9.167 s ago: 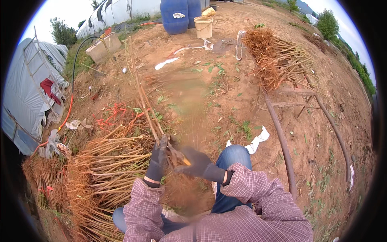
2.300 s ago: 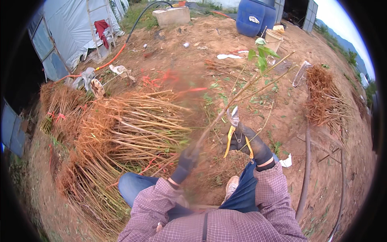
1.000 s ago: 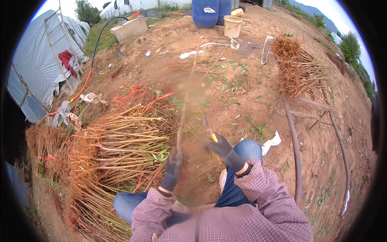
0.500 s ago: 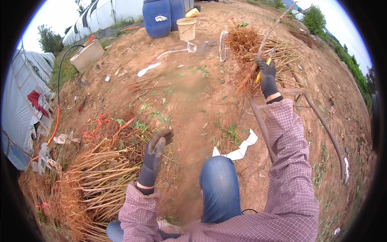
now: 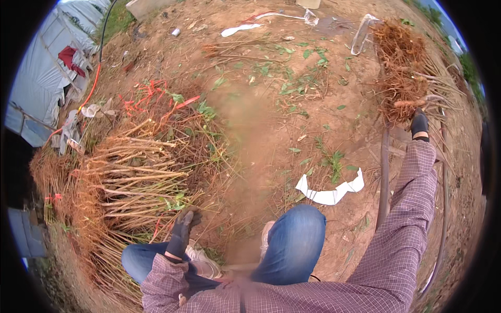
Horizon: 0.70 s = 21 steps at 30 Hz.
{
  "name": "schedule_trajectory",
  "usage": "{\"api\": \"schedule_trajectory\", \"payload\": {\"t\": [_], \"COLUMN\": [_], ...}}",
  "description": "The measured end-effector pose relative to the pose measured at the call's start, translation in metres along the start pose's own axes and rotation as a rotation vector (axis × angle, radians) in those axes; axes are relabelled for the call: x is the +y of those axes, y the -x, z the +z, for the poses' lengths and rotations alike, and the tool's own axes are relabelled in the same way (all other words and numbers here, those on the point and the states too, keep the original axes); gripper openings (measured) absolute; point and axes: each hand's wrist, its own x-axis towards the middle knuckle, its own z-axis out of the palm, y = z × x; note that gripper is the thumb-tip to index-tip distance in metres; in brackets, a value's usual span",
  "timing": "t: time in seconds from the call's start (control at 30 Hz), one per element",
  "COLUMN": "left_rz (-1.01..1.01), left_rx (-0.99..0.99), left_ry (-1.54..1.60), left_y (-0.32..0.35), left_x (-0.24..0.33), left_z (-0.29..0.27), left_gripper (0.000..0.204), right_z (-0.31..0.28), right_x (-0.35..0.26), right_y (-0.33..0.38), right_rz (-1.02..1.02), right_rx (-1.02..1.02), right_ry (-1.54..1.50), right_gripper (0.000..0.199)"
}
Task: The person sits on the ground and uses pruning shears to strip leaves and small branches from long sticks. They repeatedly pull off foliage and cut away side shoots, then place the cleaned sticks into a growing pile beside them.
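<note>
My left hand (image 5: 182,229), in a dark glove, hangs above my knee beside a big bundle of cut saplings (image 5: 138,177). Its fingers are loosely bent and apart from the thumb, with nothing visible in them. My right arm stretches far out to the right. The gloved right hand (image 5: 419,125) is at the near edge of a heap of saplings with reddish-brown roots (image 5: 399,62), which lies on a wooden stand (image 5: 385,172). Just beyond that hand lies a thick root (image 5: 417,101). Its fingers are mostly hidden, and no shears show there.
A white curved strip (image 5: 331,194) lies on the soil ahead of my knee (image 5: 292,240). Red ribbons (image 5: 151,96) and leafy scraps are scattered about. An orange and black hose (image 5: 94,86) runs past a plastic-covered structure (image 5: 39,88) at the left.
My view has tilted down and turned. The right hand, earlier gripping yellow-handled pruning shears by a long branch, is now lower against the root heap. The left hand has come nearer my body.
</note>
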Motion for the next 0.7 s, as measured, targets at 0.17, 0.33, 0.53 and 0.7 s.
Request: {"api": "schedule_trajectory", "payload": {"t": [0.17,0.33,0.53,0.7], "left_rz": [0.105,0.309,0.326,0.033], "left_rx": [-0.035,0.141,0.595,0.895], "left_ry": [-0.151,-0.173,-0.383,-0.579], "left_y": [-0.008,0.023,0.11,0.17], "left_x": [0.061,0.118,0.094,-0.051], "left_z": [-0.002,-0.076,-0.251,-0.347], "left_gripper": [0.044,0.035,0.033,0.022], "right_z": [0.01,-0.001,-0.051,-0.061], "right_x": [0.009,0.002,0.0,-0.017], "right_y": [-0.04,-0.038,0.047,0.161], "right_rz": [-0.131,-0.223,-0.226,-0.126], "right_rx": [-0.03,-0.026,-0.029,-0.354], "right_ry": [0.041,-0.03,-0.408,-0.841], "right_gripper": [0.06,0.058,0.056,0.054]}}
